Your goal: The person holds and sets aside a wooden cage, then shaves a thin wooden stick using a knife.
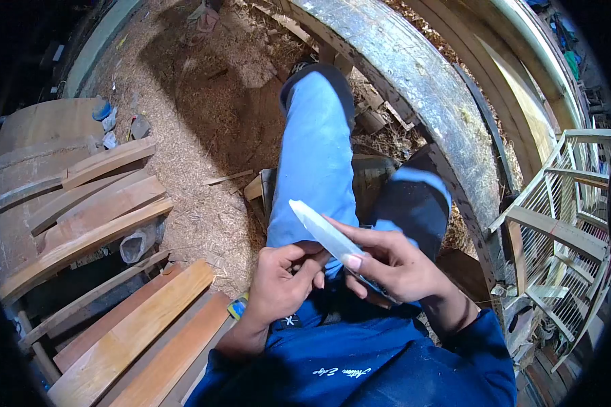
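My right hand is closed around a long, flat, whitish strip with a slanted, pointed end. The thumb lies on its face and the index finger along its upper edge. The strip slants up and left above my lap; what it is made of I cannot tell. My left hand is just left of its lower side, with thumb and fingers curled together. Whatever those fingers pinch, if anything, is hidden. Below both hands are my blue shirt and light blue trouser leg.
Several wooden boards lie at the left, beside a low wooden surface. Wood shavings cover the floor. A long, worn bench plank curves along the right, and a slatted wooden frame stands beyond it.
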### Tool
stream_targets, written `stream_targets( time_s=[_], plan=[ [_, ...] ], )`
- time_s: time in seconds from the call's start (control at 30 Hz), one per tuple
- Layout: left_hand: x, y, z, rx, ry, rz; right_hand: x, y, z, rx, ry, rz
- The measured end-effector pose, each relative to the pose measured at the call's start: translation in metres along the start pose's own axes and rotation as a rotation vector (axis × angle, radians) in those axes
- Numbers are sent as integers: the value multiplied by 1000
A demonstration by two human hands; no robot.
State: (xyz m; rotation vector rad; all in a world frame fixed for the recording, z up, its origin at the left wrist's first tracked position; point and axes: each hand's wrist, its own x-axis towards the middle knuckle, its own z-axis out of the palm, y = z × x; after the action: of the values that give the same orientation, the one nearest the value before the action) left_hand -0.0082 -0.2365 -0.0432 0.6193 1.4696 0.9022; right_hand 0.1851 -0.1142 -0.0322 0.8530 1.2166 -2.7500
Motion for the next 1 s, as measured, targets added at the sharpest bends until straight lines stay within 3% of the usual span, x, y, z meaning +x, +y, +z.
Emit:
stream_targets(
  time_s=[0.47, 0.67, 0.8, 1.0],
  plan=[
    [0, -8, 7, -19, 69, 123, 9, 10, 2, 100, -49, 37],
    [-2, -7, 7, 194, 115, 211, 6, 9, 5, 56, 30, 32],
    [-5, 1, 10, 197, 188, 193, 1, 7, -10, 49, 272, -53],
    [-2, -4, 7, 161, 185, 172, 5, 6, 7, -21, 3, -26]
  ],
)
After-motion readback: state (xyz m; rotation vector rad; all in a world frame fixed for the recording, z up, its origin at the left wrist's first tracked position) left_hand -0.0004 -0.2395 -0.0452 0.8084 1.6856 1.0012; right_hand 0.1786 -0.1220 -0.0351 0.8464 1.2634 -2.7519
